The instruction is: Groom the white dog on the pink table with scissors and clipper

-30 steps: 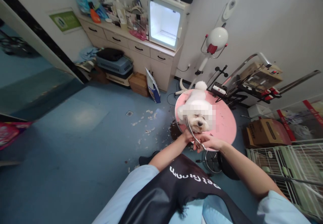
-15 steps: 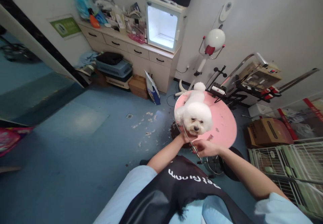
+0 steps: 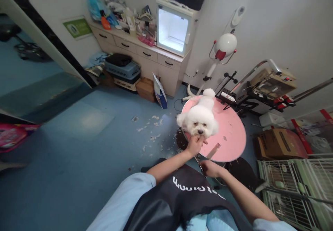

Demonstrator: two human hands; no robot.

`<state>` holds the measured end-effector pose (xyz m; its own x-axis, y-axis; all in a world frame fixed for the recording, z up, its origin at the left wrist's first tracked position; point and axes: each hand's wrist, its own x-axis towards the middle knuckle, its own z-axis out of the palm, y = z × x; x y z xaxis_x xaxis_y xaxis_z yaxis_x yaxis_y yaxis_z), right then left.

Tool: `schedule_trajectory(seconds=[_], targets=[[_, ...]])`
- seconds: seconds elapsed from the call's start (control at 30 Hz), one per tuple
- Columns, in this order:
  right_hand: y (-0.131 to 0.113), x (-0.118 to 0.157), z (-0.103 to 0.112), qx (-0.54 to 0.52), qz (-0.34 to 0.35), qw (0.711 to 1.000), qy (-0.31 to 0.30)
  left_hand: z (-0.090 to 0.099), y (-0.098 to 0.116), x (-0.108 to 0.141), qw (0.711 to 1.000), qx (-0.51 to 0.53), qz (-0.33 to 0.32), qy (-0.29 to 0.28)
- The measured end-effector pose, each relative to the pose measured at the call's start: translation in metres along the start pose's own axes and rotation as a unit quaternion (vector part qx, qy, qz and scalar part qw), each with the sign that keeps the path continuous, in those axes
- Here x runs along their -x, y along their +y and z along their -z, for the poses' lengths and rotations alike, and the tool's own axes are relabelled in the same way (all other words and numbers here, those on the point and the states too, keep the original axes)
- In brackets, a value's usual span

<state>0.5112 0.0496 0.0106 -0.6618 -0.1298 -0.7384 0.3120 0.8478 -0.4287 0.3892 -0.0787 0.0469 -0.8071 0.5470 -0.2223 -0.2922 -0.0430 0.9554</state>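
Observation:
A fluffy white dog [image 3: 201, 118] stands on a round pink grooming table [image 3: 234, 137], facing me. My left hand [image 3: 195, 145] is closed at the dog's chin, fingers gripping just under its muzzle. Below the table's near edge, my right hand [image 3: 210, 168] is closed around a pair of scissors [image 3: 200, 165]; their thin blades point up and left, apart from the dog. A flat metal comb [image 3: 213, 151] lies on the tabletop to the right of my left hand.
White hair clippings [image 3: 155, 123] are scattered on the blue floor left of the table. Behind the table are a dryer on a stand [image 3: 225, 45] and a drawer cabinet [image 3: 163, 62]. Wire cages [image 3: 286, 179] and a cardboard box [image 3: 278, 142] stand at the right.
My right hand has drawn the scissors down and away from the dog's cheek. My left hand has shifted onto the front of the chin, and the comb shows more fully.

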Motion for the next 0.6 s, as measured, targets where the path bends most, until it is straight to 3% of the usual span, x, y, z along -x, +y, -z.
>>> schedule_trajectory(seconds=[0.13, 0.27, 0.5, 0.6], targets=[[-0.031, -0.012, 0.039, 0.007, 0.086, 0.994, 0.063, -0.005, 0.041, -0.002, 0.999, 0.034, -0.036, 0.005], [-0.041, -0.014, 0.079, -0.005, 0.090, 0.993, 0.078, -0.005, 0.070, -0.007, 0.999, 0.032, -0.031, 0.018], [-0.031, -0.007, 0.121, -0.091, 0.061, 0.993, 0.037, 0.001, 0.079, -0.006, 0.998, 0.066, -0.020, 0.010], [-0.025, -0.011, 0.125, -0.090, 0.064, 0.991, 0.073, 0.003, 0.078, -0.004, 0.998, 0.061, -0.017, 0.002]])
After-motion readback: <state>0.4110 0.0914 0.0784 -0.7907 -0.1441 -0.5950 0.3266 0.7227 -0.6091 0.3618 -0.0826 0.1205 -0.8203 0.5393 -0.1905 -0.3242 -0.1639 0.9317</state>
